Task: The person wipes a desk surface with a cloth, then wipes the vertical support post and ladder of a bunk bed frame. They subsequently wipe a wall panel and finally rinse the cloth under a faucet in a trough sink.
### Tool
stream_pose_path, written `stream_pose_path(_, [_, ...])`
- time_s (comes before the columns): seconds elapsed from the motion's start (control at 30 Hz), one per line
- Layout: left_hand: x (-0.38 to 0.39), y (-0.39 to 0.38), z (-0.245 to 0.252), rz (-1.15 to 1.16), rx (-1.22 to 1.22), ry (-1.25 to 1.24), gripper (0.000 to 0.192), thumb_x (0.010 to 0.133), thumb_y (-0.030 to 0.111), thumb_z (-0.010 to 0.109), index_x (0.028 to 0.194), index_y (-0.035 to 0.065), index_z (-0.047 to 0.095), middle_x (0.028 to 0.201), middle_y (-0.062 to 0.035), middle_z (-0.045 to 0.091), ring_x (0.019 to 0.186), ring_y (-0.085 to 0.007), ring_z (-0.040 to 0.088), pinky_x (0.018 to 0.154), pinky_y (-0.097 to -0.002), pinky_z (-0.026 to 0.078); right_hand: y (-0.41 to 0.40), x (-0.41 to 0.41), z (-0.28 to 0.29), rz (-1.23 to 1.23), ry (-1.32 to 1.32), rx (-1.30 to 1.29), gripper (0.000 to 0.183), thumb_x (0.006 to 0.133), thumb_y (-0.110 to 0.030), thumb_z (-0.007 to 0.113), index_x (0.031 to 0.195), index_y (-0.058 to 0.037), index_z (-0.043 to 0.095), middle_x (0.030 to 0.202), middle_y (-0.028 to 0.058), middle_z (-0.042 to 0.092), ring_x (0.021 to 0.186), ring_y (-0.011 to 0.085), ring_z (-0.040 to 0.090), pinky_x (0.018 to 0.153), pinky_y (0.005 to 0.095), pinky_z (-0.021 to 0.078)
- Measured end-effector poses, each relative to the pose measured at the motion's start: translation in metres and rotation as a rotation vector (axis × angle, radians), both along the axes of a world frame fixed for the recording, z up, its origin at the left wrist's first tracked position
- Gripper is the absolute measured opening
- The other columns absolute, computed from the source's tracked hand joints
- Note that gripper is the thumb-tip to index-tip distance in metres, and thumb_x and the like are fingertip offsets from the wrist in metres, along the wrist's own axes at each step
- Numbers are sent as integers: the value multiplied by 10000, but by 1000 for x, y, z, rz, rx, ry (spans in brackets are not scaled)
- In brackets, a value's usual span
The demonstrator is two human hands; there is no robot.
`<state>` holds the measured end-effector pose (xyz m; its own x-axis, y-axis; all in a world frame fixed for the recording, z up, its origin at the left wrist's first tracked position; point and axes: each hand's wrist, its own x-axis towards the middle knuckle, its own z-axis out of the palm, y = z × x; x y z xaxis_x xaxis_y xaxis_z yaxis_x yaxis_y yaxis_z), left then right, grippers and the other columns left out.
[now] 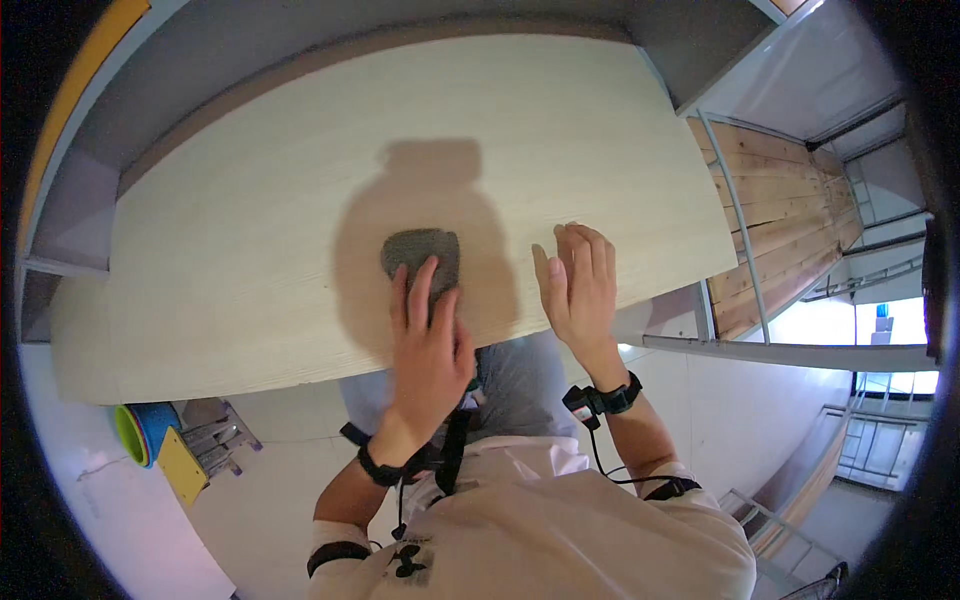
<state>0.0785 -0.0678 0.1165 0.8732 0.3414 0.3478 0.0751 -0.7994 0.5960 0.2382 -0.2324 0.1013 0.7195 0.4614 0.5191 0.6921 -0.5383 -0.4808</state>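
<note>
A folded dark grey cloth [421,247] lies on the pale wood-grain tabletop [247,225], left of the middle of its front part. Fingers of my left hand [427,337] are spread over the cloth's near part and hold it against the table. My left palm hides some of the table's front edge. To the right, my right hand [581,289] is over the tabletop near that edge, holding nothing. Its thumb stands apart from the loosely bent fingers. Both wrists wear black straps with small devices, and cables run from them.
Grey panels [450,19] border the table at the back. On the right are a bed frame with wooden slats [780,217] and a metal rail [739,217]. Below left, a yellow-topped stool [182,466] lies by blue and green basins [146,431]. My shadow falls across the tabletop.
</note>
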Motion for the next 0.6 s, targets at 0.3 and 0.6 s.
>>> stream_pose_path(0.3, [90, -56, -19, -169, -3, -189, 477, 901, 73, 643, 1352, -54, 554, 1573, -270, 411, 1454, -552, 360, 1212, -625, 309, -7, 7, -2, 22, 88, 62, 331, 1053, -202, 566, 1278, 38, 601, 1256, 227, 606, 1192, 419, 551, 1027, 501, 453])
stream_pose_path(0.6, [31, -26, -25, -58, -74, -275, 614, 982, 170, 621, 1512, -45, 397, 1601, -312, 359, 1489, -519, 345, 1233, -582, 281, 13, -6, 12, -93, 34, -104, 351, 1018, -259, 647, 1212, 28, 593, 1121, 219, 591, 1052, 407, 566, 908, 513, 489])
